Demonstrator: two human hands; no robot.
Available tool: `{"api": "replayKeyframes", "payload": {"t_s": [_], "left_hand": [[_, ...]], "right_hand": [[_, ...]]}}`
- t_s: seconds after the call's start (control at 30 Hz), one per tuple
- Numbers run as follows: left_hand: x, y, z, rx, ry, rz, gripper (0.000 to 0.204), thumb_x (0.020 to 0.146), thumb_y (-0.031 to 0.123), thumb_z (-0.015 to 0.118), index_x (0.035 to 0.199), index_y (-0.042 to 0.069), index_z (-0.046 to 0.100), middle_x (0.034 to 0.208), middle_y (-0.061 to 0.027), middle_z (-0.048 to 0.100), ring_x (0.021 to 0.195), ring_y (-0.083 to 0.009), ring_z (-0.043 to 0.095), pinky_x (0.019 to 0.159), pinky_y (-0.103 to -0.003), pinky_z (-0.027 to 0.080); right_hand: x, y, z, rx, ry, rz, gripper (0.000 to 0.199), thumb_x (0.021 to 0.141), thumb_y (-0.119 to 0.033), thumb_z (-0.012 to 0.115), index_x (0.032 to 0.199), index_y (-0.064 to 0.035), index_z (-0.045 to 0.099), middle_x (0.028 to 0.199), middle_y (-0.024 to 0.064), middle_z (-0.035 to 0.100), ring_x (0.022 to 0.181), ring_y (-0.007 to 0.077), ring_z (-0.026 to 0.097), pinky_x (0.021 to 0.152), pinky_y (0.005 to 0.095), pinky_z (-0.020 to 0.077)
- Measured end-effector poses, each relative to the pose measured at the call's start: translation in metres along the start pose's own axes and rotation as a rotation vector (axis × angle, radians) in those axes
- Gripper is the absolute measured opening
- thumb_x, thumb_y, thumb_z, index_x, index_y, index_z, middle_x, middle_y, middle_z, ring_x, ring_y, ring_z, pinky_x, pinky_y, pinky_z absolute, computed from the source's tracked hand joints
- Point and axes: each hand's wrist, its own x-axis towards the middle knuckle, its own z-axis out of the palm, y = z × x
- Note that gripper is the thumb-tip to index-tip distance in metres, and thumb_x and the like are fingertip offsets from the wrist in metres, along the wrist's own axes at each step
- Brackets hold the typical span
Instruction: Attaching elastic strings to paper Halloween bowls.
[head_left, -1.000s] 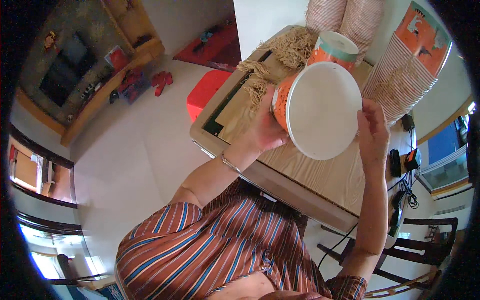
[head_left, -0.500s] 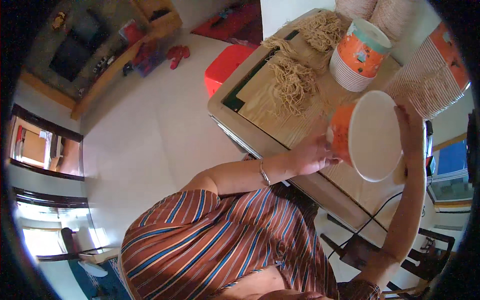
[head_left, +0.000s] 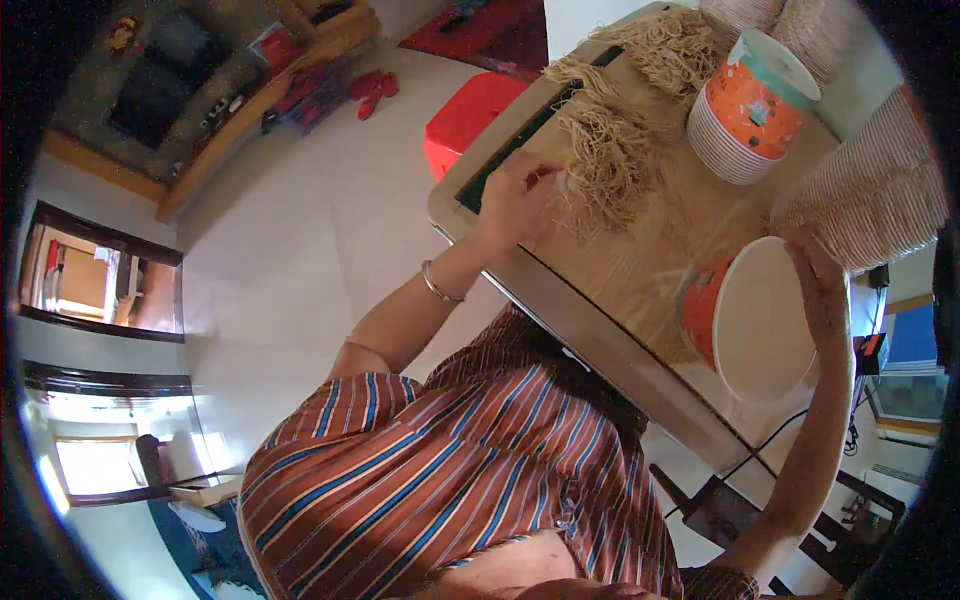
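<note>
Orange-and-white paper bowl [head_left: 768, 325] pinched at rim by right hand [head_left: 824, 290], prob for steadiness; left hand [head_left: 516, 203] beside tan stringy clump [head_left: 608, 165], fingers' pinch unclear.

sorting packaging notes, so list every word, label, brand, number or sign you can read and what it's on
No text can be read.
Bowl at the right hand: orange side blurred, nothing legible.
Short bowl stack: printed pattern, any lettering too small to read.
</note>
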Motion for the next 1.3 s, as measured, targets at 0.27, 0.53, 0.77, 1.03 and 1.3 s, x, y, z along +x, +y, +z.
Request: {"api": "replayKeyframes", "payload": {"t_s": [0.27, 0.53, 0.77, 1.03, 1.3], "left_hand": [[0.036, -0.026, 0.002, 0.240, -0.108, 0.311, 0.023, 0.079, 0.009, 0.063, 0.102, 0.008, 0.064, 0.094, -0.0116, 0.056, 0.091, -0.0290, 0.056, 0.078, -0.038, 0.047], [0.045, -0.024, 0.001, 0.439, -0.166, 0.515, 0.008, 0.076, 0.008, 0.063, 0.084, 0.006, 0.061, 0.090, -0.0095, 0.056, 0.090, -0.0296, 0.056, 0.076, -0.040, 0.047], [0.062, 0.025, -0.035, 0.209, -0.250, 0.113, 0.011, 0.083, 0.015, 0.065, 0.087, 0.004, 0.064, 0.081, -0.0077, 0.063, 0.076, -0.0155, 0.061, 0.071, -0.029, 0.048], [0.080, 0.055, -0.042, -0.137, -0.166, 0.039, 0.018, 0.082, 0.015, 0.067, 0.091, -0.001, 0.067, 0.078, -0.0024, 0.066, 0.072, -0.0060, 0.059, 0.066, -0.023, 0.048], [0.072, 0.107, -0.050, -0.438, -0.259, 0.051, 0.008, 0.087, 0.009, 0.064, 0.088, 0.002, 0.066, 0.081, 0.0002, 0.065, 0.076, -0.0079, 0.059, 0.073, -0.022, 0.049]], "right_hand": [[0.007, 0.006, 0.013, 0.028, 0.013, -0.103, 0.016, 0.092, -0.007, 0.053, 0.104, 0.0002, 0.061, 0.097, 0.0077, 0.063, 0.094, 0.0160, 0.059, 0.086, 0.0289, 0.0455], [0.010, 0.006, 0.018, -0.079, 0.008, -0.163, 0.017, 0.090, -0.005, 0.054, 0.105, 0.0004, 0.060, 0.097, 0.0094, 0.063, 0.093, 0.0192, 0.060, 0.086, 0.0294, 0.0458], [0.008, -0.005, 0.016, -0.017, 0.049, -0.147, 0.017, 0.090, -0.002, 0.053, 0.106, 0.0002, 0.058, 0.098, 0.0093, 0.062, 0.095, 0.0197, 0.059, 0.086, 0.0286, 0.0457], [0.000, -0.024, 0.009, -0.024, 0.158, -0.198, 0.013, 0.087, -0.001, 0.056, 0.099, 0.0003, 0.059, 0.100, 0.0096, 0.057, 0.095, 0.0226, 0.057, 0.084, 0.0300, 0.0453], [-0.007, -0.077, 0.010, 0.119, 0.250, -0.208, 0.007, 0.085, -0.001, 0.058, 0.091, 0.0007, 0.061, 0.085, 0.0069, 0.057, 0.081, 0.0171, 0.056, 0.074, 0.0271, 0.0453]]}}
